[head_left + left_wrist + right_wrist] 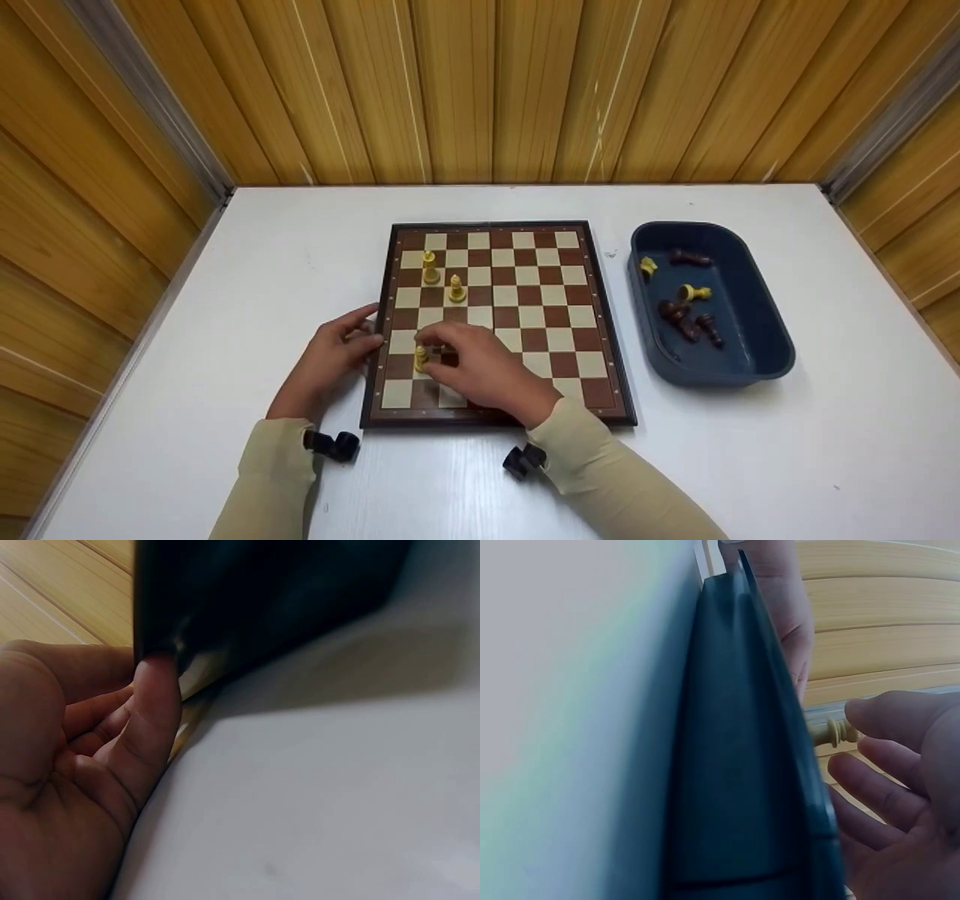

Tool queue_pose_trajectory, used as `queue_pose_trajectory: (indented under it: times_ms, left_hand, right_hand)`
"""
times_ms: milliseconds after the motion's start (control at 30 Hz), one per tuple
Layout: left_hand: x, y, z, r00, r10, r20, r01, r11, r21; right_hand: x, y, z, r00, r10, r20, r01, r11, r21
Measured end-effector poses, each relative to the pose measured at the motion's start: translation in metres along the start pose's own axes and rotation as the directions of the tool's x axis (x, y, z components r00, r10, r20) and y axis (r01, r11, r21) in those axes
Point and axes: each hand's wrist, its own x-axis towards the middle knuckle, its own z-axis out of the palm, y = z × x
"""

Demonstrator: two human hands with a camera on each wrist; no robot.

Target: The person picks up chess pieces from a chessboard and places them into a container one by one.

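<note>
A brown-and-cream chessboard (541, 296) lies on the white table. My right hand (484, 367) reaches over its near left part and pinches a yellow chess piece (420, 360) between thumb and forefinger. In the right wrist view, the piece's ringed upper part (835, 733) shows beside the thumb tip. My left hand (330, 364) is at the board's left edge, its thumb and forefinger tips touching the side; the left wrist view shows the thumb (154, 701) against the dark edge. Farther up the board stand a yellow chess piece (456, 290) and a taller yellow one (430, 268).
A dark blue tub (757, 330) stands right of the board, with dark red pieces (679, 320) and yellow pieces (694, 292) lying in it. Wood-patterned panels (525, 90) rise behind the table and along both sides.
</note>
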Motion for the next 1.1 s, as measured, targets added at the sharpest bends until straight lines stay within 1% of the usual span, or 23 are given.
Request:
queue_pose_trajectory:
  times_ms: [167,367,600,900,1100]
  left_hand:
    - [-0.0011,0.0012,0.0004,1.000,-0.010,0.006,0.010,1.000,0.007]
    - [-0.0011,0.0026,0.0017,1.000,-0.014,0.007,0.014,1.000,0.017]
    - [-0.0008,0.0027,0.0013,1.000,-0.005,0.006,0.005,0.999,0.038]
    - [0.0006,0.0018,-0.0001,1.000,0.010,-0.007,-0.010,0.999,0.037]
    - [0.0010,0.0015,0.0005,1.000,-0.006,0.001,0.006,0.999,0.036]
  right_hand:
    - [-0.0008,-0.0016,0.0019,0.999,0.019,0.027,-0.020,0.999,0.029]
    - [0.0002,-0.0014,0.0048,0.999,0.030,0.021,-0.030,0.999,0.025]
    - [0.0012,-0.0016,0.0083,0.998,0.050,-0.025,-0.050,0.998,0.024]
    - [0.0022,-0.0003,0.0096,0.997,0.031,-0.073,-0.028,0.999,0.038]
    - [0.0024,-0.0001,0.0080,0.996,0.039,-0.086,-0.032,0.996,0.081]
